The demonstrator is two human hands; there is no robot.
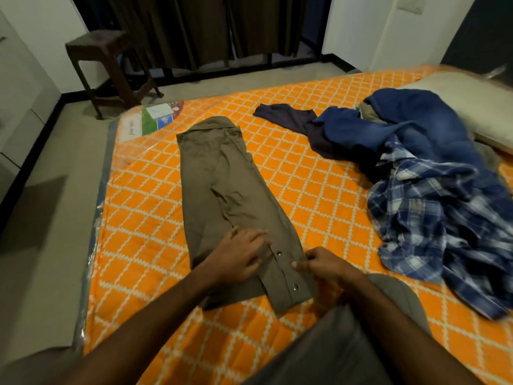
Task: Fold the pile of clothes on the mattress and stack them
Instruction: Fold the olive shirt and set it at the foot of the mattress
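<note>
Right hand (323,266) fingers pinching shirt (230,207) hem edge; left hand (240,255) flat, fingers open on it. Bare mattress (319,173) beyond; pile (422,173) blurred, edge cut off.
</note>
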